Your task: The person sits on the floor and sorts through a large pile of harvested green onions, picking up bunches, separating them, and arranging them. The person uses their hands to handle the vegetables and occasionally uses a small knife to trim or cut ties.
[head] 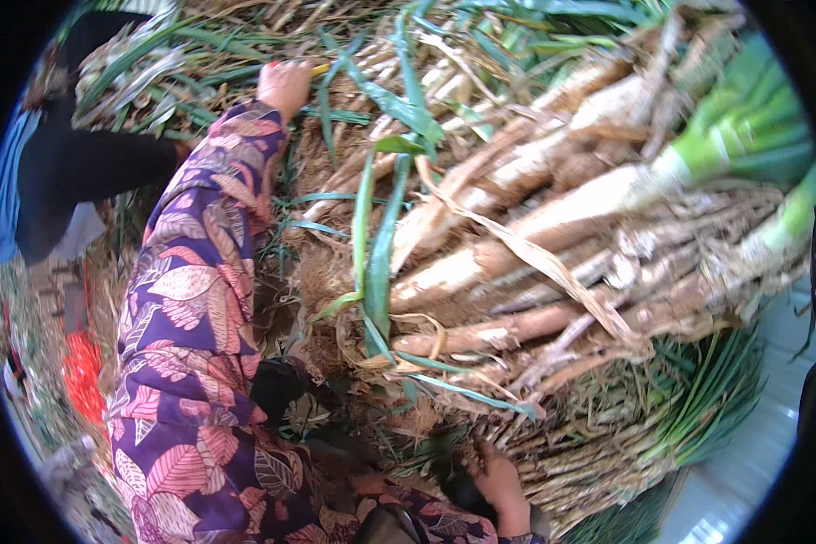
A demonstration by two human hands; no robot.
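Observation:
My left hand (285, 87), at the end of a leaf-patterned sleeve, is closed around a narrow yellow object (321, 69) that is mostly hidden in the fist. It is beside a heap of green onions or leeks (408, 75). A large bundle of thick leeks (585, 204), with soil on the white stalks and dry outer leaves, fills the middle and right. Its roots (333, 272) face my sleeve. Low in the view, my right hand (500, 479) is at the root end of a bundle of thinner green onions (578, 462). Its fingers are dark and blurred, so their grip is unclear.
Another person's dark sleeve (109, 160) reaches in from the left. Bright red material (81, 377) lies on the littered ground behind my arm. Loose green leaves (197, 51) cover the upper left. A pale bluish surface (748, 435) borders the bundles at the lower right.

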